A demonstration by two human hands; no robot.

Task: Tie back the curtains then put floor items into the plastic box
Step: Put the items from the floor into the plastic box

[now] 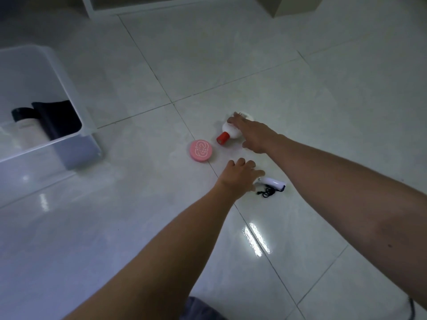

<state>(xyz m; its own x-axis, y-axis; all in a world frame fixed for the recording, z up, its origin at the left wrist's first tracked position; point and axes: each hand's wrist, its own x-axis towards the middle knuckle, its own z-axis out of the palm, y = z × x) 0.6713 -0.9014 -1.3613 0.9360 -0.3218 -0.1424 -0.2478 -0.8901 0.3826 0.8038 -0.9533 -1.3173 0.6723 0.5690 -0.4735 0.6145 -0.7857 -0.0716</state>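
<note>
Now left hand (239,175) touches white device (273,182).

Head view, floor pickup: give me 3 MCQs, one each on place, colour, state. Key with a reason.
1. Where is the plastic box?
A. left of the floor items
B. right of them
C. behind the person

2. What colour is the round disc?
A. blue
B. pink
C. green

3. What is the right hand doing?
A. resting on the white red-capped bottle
B. hanging idle
C. holding the disc

Key: A, the box sits at the left edge; B, the disc is pink; A, the fingers lie over the bottle.
</note>
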